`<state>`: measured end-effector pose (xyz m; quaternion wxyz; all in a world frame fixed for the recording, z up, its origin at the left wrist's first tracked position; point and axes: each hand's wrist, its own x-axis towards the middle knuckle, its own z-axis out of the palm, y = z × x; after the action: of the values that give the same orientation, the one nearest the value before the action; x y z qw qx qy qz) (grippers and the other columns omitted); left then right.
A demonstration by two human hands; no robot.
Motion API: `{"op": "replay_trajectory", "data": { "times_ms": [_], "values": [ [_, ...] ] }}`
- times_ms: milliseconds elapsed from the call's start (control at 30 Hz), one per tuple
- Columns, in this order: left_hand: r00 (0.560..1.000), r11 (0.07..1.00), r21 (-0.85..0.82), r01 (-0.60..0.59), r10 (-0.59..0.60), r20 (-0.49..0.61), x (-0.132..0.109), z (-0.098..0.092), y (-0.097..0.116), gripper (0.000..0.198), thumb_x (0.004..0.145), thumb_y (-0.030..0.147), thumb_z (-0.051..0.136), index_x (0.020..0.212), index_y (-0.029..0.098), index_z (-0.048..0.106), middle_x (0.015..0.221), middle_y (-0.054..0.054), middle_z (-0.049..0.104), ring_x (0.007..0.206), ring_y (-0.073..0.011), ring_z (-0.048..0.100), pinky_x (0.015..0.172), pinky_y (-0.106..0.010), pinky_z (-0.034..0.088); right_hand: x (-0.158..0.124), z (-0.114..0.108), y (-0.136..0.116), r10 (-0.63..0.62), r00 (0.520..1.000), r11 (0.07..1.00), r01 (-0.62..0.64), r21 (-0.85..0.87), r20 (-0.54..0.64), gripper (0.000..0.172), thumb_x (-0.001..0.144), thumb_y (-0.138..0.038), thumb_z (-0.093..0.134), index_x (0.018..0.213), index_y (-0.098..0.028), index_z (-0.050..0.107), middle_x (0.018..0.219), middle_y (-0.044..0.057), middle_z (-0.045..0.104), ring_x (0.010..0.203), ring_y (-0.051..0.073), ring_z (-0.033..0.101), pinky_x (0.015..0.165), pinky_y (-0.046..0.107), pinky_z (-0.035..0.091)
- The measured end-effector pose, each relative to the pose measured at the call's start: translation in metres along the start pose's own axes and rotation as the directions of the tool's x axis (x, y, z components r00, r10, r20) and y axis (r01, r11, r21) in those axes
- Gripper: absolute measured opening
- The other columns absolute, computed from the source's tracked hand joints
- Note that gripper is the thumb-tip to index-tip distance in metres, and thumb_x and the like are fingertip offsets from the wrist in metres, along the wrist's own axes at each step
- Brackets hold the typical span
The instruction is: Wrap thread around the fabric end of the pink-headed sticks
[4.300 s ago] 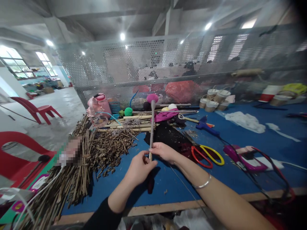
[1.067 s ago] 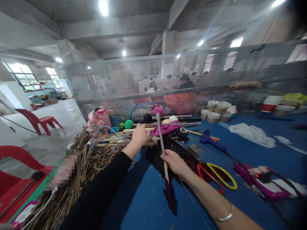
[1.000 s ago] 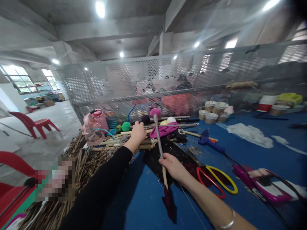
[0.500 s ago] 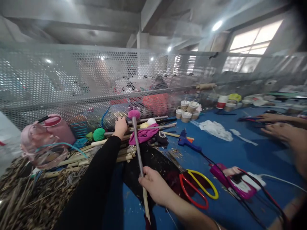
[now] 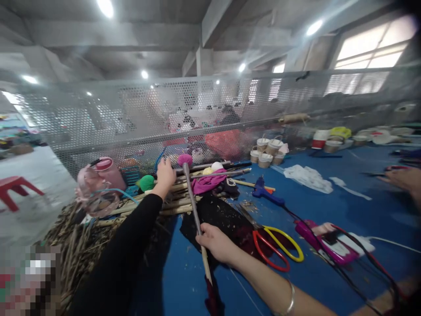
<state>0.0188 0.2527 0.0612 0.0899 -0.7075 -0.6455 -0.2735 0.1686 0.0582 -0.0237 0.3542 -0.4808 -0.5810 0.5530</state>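
My right hand [image 5: 215, 241] is closed around a long thin stick [image 5: 194, 204]. The stick has a flat round pink head [image 5: 184, 159] and a grey wrapped shaft, bare wood below my fingers. Dark red cloth [image 5: 211, 294] shows around its lower end. My left hand [image 5: 166, 175] is raised beside the pink head with its fingers apart, over a pile of wooden sticks [image 5: 179, 204]. Near it are a green ball [image 5: 146, 182] and a magenta cloth [image 5: 208, 183]. Under the held stick lies a black cloth [image 5: 226, 219] with wood scraps on it.
Scissors [image 5: 279, 245] with red and yellow handles lie right of my right hand. Beyond are a blue glue gun [image 5: 265, 192], a magenta power strip [image 5: 332, 245], small pots [image 5: 265, 153] and white fabric [image 5: 307, 177]. A pink jug [image 5: 110, 173] stands left. Another person's hand [image 5: 403, 177] shows at right.
The view has swung left, so the table's things sit further right. My left hand's fingers have lifted and spread above the sticks. The other person's hands have mostly left the view.
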Motion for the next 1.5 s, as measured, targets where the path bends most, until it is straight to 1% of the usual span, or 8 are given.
{"op": "replay_trajectory", "data": {
  "times_ms": [200, 400, 633, 833, 967, 1100, 1267, 1500],
  "values": [
    [0.969, 0.945, -0.312, -0.094, 0.159, 0.188, -0.14, -0.079, 0.042, 0.023, 0.081, 0.033, 0.047, 0.09, 0.016, 0.06, 0.087, -0.009, 0.063, 0.08, -0.0196, 0.058, 0.072, -0.028, 0.042, -0.005, 0.0, -0.008, 0.019, 0.999, 0.996, -0.022, 0.081, 0.035, 0.015, 0.07, -0.03, 0.052, 0.073, -0.019, 0.042, 0.048, -0.01, 0.032, 0.038, 0.005, 0.024, 0.038, 0.019, 0.017],
    [0.895, 0.836, -0.483, 0.259, -0.02, 0.445, -0.247, -0.082, 0.034, 0.03, 0.071, 0.047, 0.057, 0.069, 0.017, 0.056, 0.06, -0.001, 0.058, 0.054, -0.0127, 0.05, 0.051, -0.023, 0.032, -0.01, 0.012, -0.012, 0.003, 0.998, 0.994, -0.01, 0.106, 0.066, 0.022, 0.071, -0.038, 0.054, 0.071, -0.019, 0.042, 0.046, -0.01, 0.034, 0.035, 0.004, 0.024, 0.035, 0.019, 0.014],
    [0.794, 0.615, -0.634, 0.469, 0.02, 0.607, -0.236, -0.055, 0.019, 0.033, 0.062, 0.042, 0.066, 0.053, 0.016, 0.047, 0.043, 0.003, 0.047, 0.04, -0.0073, 0.039, 0.043, -0.021, 0.028, -0.005, 0.017, -0.007, -0.025, 0.997, 0.991, 0.014, 0.136, 0.079, 0.022, 0.07, -0.033, 0.059, 0.07, -0.016, 0.045, 0.051, -0.007, 0.044, 0.04, 0.004, 0.033, 0.036, 0.017, 0.02],
    [0.705, 0.159, -0.728, 0.667, 0.179, 0.686, -0.24, -0.065, 0.015, 0.038, 0.064, 0.048, 0.067, 0.064, 0.013, 0.053, 0.055, 0.001, 0.053, 0.046, -0.0057, 0.047, 0.05, -0.019, 0.039, -0.005, -0.002, -0.015, -0.003, 0.916, 0.931, -0.144, 0.336, 0.402, 0.029, 0.07, -0.035, 0.067, 0.083, -0.017, 0.048, 0.047, -0.012, 0.034, 0.035, 0.001, 0.013, 0.033, 0.017, 0.005],
    [0.653, -0.043, -0.665, 0.746, 0.24, 0.718, -0.243, -0.074, 0.013, 0.036, 0.063, 0.044, 0.071, 0.072, 0.011, 0.057, 0.066, -0.002, 0.057, 0.053, -0.005, 0.051, 0.053, -0.016, 0.042, -0.006, 0.001, -0.013, -0.041, 0.898, 0.893, -0.164, 0.42, 0.438, 0.029, 0.07, -0.034, 0.068, 0.083, -0.016, 0.05, 0.049, -0.011, 0.038, 0.035, 0.0, 0.015, 0.033, 0.016, 0.006],
    [0.636, 0.109, -0.654, 0.748, 0.162, 0.755, -0.247, -0.071, 0.01, 0.036, 0.064, 0.044, 0.069, 0.077, 0.013, 0.057, 0.065, -0.002, 0.059, 0.052, -0.0077, 0.053, 0.05, -0.019, 0.044, -0.007, 0.008, -0.007, -0.014, 0.945, 0.921, -0.116, 0.373, 0.328, 0.031, 0.066, -0.035, 0.07, 0.076, -0.016, 0.048, 0.047, -0.01, 0.042, 0.032, 0.001, 0.02, 0.031, 0.017, 0.009],
    [0.729, 0.361, -0.686, 0.632, 0.024, 0.684, -0.251, -0.065, 0.012, 0.035, 0.06, 0.042, 0.072, 0.066, 0.013, 0.054, 0.05, 0.001, 0.054, 0.04, -0.0074, 0.047, 0.041, -0.019, 0.036, -0.006, 0.003, -0.002, 0.002, 0.963, 0.949, -0.086, 0.302, 0.269, 0.031, 0.066, -0.036, 0.07, 0.074, -0.016, 0.048, 0.044, -0.011, 0.037, 0.032, 0.001, 0.018, 0.031, 0.017, 0.009],
    [0.619, -0.071, -0.624, 0.778, 0.252, 0.744, -0.249, -0.078, 0.017, 0.034, 0.063, 0.042, 0.071, 0.074, 0.012, 0.057, 0.064, 0.0, 0.056, 0.05, -0.0055, 0.05, 0.05, -0.018, 0.042, -0.007, -0.008, -0.01, -0.03, 0.899, 0.881, -0.183, 0.436, 0.437, 0.03, 0.068, -0.031, 0.069, 0.088, -0.013, 0.054, 0.049, -0.01, 0.037, 0.037, 0.001, 0.013, 0.035, 0.017, 0.005]
  ]
}}
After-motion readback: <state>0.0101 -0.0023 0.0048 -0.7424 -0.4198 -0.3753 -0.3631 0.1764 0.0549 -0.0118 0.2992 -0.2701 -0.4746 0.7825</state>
